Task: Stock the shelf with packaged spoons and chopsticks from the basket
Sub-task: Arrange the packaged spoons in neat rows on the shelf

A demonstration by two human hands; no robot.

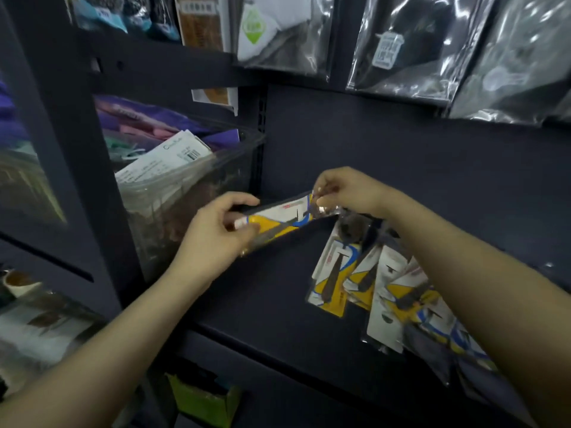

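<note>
A packaged spoon with a yellow, white and blue card is held level above the dark shelf board. My left hand grips its left end and my right hand pinches its right end. Several more packaged spoons lie fanned out on the shelf board to the right, partly under my right forearm. The basket is not in view.
A clear plastic bin with papers and coloured packets stands at the shelf's left. Glossy bagged goods hang from the shelf above. A green box sits on the level below. Blurred packaged items fill the left bay.
</note>
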